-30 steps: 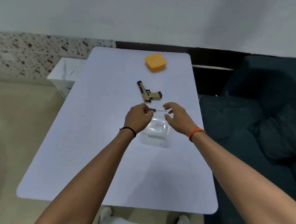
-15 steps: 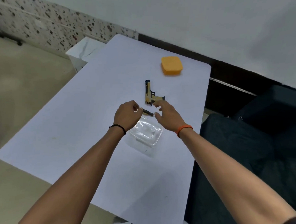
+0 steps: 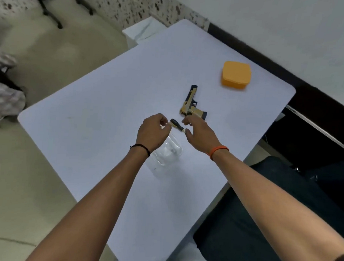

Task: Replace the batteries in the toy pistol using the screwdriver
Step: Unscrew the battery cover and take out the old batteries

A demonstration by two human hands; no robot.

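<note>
1. Looking down over both forearms, I see my left hand curled, its fingertips pinching one end of the screwdriver; the dark handle juts out toward the right hand.
2. My right hand is spread and holds nothing, fingers loosely extended, forefinger reaching toward the toy pistol. I cannot tell whether its thumb touches the screwdriver's far end.
3. The toy pistol lies flat on the white table, just beyond the right fingertips. Its long axis runs away from me, muzzle at the far end, grip pointing right and nearest the hand.
4. So the right hand is plainly the nearer one; I judge it should take the pistol by the grip while the left brings the tool along.
5. A clear plastic tray sits under my left wrist, and an orange lidded box stands well beyond the pistol.
</note>
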